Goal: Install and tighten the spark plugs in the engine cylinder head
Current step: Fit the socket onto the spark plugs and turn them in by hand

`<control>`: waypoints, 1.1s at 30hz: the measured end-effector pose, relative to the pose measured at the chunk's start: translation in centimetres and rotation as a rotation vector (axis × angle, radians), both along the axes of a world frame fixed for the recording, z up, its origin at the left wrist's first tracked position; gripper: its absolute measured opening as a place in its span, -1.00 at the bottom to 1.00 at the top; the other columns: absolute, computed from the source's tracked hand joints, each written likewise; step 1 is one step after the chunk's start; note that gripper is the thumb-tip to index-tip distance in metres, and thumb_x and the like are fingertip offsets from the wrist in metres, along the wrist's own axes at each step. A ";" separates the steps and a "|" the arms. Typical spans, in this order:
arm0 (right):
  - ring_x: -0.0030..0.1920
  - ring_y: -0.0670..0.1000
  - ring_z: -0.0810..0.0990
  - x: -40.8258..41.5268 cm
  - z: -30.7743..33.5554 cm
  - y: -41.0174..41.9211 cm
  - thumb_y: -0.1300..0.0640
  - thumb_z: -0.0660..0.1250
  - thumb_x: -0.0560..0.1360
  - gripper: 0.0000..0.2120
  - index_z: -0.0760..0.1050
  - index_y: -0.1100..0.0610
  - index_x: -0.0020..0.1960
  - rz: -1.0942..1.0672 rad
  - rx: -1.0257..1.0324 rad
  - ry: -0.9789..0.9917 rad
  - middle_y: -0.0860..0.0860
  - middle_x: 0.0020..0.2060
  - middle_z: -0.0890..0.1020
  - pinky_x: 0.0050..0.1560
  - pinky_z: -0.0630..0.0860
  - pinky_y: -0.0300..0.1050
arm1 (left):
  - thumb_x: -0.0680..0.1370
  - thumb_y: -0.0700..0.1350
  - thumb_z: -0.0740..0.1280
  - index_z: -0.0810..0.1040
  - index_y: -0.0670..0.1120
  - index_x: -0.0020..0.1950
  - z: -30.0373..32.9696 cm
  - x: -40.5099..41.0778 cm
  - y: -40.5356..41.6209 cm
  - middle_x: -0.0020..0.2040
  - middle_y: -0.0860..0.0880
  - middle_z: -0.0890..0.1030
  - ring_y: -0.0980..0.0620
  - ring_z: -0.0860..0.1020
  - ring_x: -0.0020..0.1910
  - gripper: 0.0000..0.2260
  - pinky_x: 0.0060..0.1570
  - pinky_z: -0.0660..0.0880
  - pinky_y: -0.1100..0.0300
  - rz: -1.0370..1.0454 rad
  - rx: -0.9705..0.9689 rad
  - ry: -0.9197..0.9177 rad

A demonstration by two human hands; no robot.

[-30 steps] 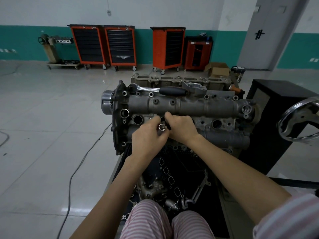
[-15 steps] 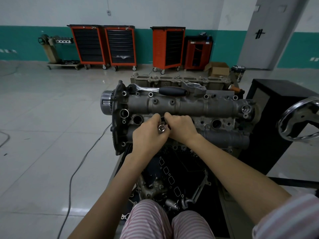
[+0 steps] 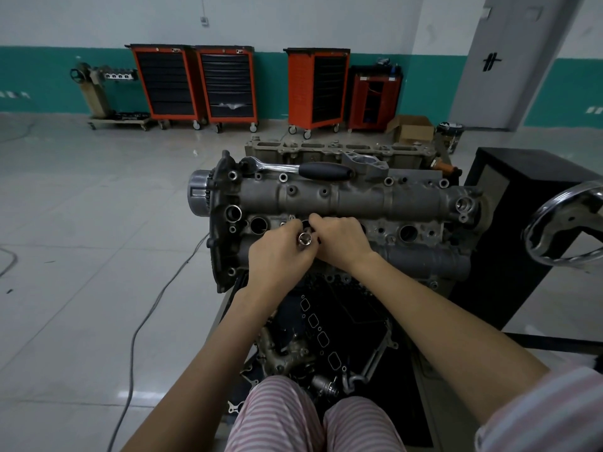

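The grey cylinder head [image 3: 359,200] stands on an engine stand in front of me, with dark round plug wells along its middle. My left hand [image 3: 279,256] grips a shiny metal socket [image 3: 305,238], its open end facing me, over the second well from the left. My right hand [image 3: 342,241] is beside it, its fingers curled around the same socket tool from the right. What is below the socket is hidden by both hands. Empty wells show to the left [image 3: 258,225] and right [image 3: 408,233]. A ratchet [image 3: 300,169] with a black handle lies on top of the head.
A chrome handwheel [image 3: 567,230] and a black stand [image 3: 509,223] are on the right. Another engine block [image 3: 326,150] sits behind the head. Orange tool carts [image 3: 195,83] line the far wall. A cable [image 3: 146,321] runs across the floor on the left.
Both hands stay on the socket at the same well; the fingers shift slightly, as in a small turn. Nothing else has moved.
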State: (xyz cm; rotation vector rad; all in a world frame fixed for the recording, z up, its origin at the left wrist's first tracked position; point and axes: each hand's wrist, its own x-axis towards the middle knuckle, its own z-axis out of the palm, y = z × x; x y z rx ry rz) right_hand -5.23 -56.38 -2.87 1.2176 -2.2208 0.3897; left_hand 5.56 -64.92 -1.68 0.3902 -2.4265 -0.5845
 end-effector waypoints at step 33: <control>-0.63 0.11 0.48 0.4 0.1 0.2 0.22 0.40 0.27 -0.85 0.47 0.21 -0.42 0.117 -0.152 0.106 0.09 -0.60 0.50 -0.60 0.33 -0.23 | 0.54 0.13 0.20 0.30 -0.03 -0.42 -0.2 0.1 0.7 -0.50 0.07 0.33 0.00 0.34 -0.41 -0.61 -0.50 0.12 0.23 0.114 0.022 -0.036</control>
